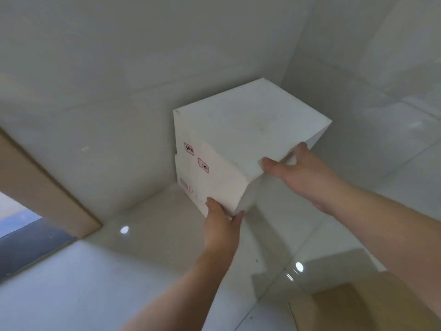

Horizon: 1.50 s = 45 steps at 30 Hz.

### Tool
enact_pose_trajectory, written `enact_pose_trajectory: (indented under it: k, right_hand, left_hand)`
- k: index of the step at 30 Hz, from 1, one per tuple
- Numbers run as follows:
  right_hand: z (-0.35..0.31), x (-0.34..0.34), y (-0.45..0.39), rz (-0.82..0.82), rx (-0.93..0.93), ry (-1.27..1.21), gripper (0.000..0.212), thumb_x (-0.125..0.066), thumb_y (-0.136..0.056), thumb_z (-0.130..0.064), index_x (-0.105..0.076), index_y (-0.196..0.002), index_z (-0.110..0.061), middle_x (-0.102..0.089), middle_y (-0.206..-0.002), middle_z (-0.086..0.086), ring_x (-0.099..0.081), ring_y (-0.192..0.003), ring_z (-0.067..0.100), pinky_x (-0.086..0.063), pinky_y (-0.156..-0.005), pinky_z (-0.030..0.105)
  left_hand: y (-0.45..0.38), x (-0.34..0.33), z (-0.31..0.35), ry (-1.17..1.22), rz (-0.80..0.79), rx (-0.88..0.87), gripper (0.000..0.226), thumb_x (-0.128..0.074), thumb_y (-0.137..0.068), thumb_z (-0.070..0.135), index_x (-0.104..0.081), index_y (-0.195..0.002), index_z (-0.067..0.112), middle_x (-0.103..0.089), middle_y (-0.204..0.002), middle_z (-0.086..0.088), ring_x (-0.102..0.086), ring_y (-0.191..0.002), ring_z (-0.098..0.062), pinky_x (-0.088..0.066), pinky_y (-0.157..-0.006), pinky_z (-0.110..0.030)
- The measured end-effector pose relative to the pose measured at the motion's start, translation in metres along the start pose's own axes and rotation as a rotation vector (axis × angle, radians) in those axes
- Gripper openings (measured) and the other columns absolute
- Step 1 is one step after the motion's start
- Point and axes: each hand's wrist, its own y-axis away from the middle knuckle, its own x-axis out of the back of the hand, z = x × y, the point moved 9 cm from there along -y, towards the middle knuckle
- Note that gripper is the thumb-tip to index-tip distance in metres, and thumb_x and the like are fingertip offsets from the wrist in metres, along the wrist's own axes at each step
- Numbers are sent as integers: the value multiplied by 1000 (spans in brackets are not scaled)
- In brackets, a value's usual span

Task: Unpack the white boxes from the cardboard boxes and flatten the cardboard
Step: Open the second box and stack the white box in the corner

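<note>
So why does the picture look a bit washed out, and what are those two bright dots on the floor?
Head view: the bright dots are lamp glare mirrored in the glossy floor; even, soft light makes the white boxes blend into the white wall, with faint shadows; the left hand and right hand look slightly blurred; the wide lens bends the wall edges.

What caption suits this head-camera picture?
Both hands, left and right, hold white boxes in a room corner.
</note>
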Motion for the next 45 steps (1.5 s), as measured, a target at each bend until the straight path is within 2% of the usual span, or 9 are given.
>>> enact_pose_trajectory:
  k: [8, 15, 19, 21, 24, 28, 32, 35, 45]
  right_hand:
    - [-3, 23, -38, -2, 32, 284, 55, -74, -75, -46, -39, -102, -13, -49, -94, -3, -50, -87, 18, -39, -64, 29]
    - [3, 40, -65, 84, 37, 275, 76, -71, -82, -33, -32, -142, -7, -50, -132, 11, -51, -110, 21, -41, -84, 26]
    - [8, 42, -65, 83, 21, 258, 84, -70, -84, -33, -23, -149, -12, -43, -141, 8, -45, -125, 21, -37, -78, 24]
    - [8, 44, -64, 81, 21, 245, 77, -70, -84, -30, -29, -145, -8, -43, -142, 9, -43, -127, 23, -41, -86, 31]
    - [14, 49, -66, 71, 19, 260, 78, -70, -85, -30, -28, -147, -10, -34, -151, 10, -35, -136, 23, -34, -96, 25]
    - [17, 41, -69, 54, -11, 238, 86, -66, -88, -34, -11, -153, -27, -5, -161, 2, -18, -145, 14, -28, -77, 13]
    - [15, 39, -74, 58, -7, 300, 86, -64, -88, -37, -8, -153, -26, -3, -161, 7, -18, -145, 18, -31, -83, 18]
    - [12, 42, -73, 48, 20, 355, 88, -64, -88, -41, -8, -153, -24, -6, -161, 8, -17, -145, 19, -28, -101, 22]
    - [6, 35, -72, -8, 64, 573, 81, -53, -93, -45, -4, -153, -18, -28, -147, 23, -29, -137, 34, -32, -103, 35]
  left_hand:
    - [-62, -80, 52, -23, -38, -44, 75, -61, -87, 45, -31, -141, 2, -55, -132, -11, -53, -117, -29, -43, -96, -34]
    - [-76, -104, 68, -21, 27, -47, 76, -65, -87, 40, -31, -141, -1, -64, -112, -9, -58, -107, -29, -35, -76, -27]
    - [-77, -104, 65, 64, 42, 2, 51, -77, -76, 35, -48, -107, 6, -55, -84, 0, -61, -95, -30, -33, -66, -26]
    - [-80, -106, 62, 138, 10, 38, 61, -82, -70, 33, -45, -111, 7, -57, -109, -7, -55, -112, -30, -39, -76, -27]
    - [-81, -108, 73, 81, -42, -33, 112, -83, -69, 35, -12, -147, -2, -17, -155, -18, -19, -144, -30, -29, -112, -40]
    - [-85, -99, 87, -20, -33, -135, 117, -78, -74, 38, 2, -148, -4, -2, -158, -20, -6, -147, -28, -11, -119, -36]
    - [-87, -96, 85, -97, -32, -128, 116, -74, -76, 44, 4, -149, -1, -1, -160, -15, -13, -146, -26, -19, -117, -38]
    - [-85, -92, 87, -116, -19, -151, 114, -73, -77, 45, 3, -149, 0, -5, -160, -12, -19, -145, -26, -25, -115, -41]
    - [-86, -92, 91, -226, 2, -152, 113, -71, -77, 45, 2, -148, -3, -15, -157, -19, -24, -142, -28, -29, -112, -38]
